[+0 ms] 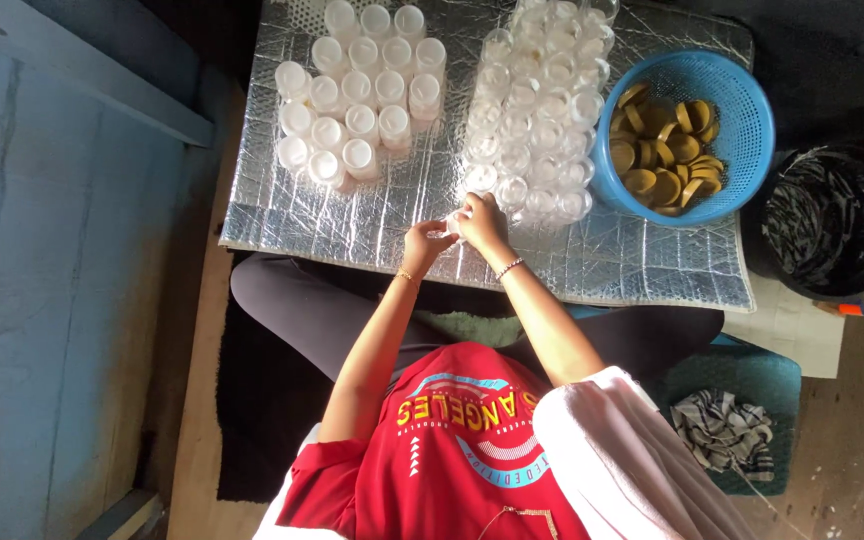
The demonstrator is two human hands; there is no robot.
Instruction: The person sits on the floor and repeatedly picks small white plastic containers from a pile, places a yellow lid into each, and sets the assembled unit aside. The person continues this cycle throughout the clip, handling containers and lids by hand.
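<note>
The mat [352, 215] is quilted silver foil, shiny and creased. At its twelve o'clock stand clear glossy plastic jars [537, 120] and matt white-filled jars [357, 95]; at two o'clock a blue perforated plastic basket [747, 110] holds smooth golden lids [664, 150].

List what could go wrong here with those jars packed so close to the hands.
1. The right hand works right against the block of clear jars; a nudge might topple several.
2. The small jar pinched between both hands, the left hand included, could slip onto the foil mat.
3. The blue basket of gold lids stands beside the jars and might get bumped.
</note>
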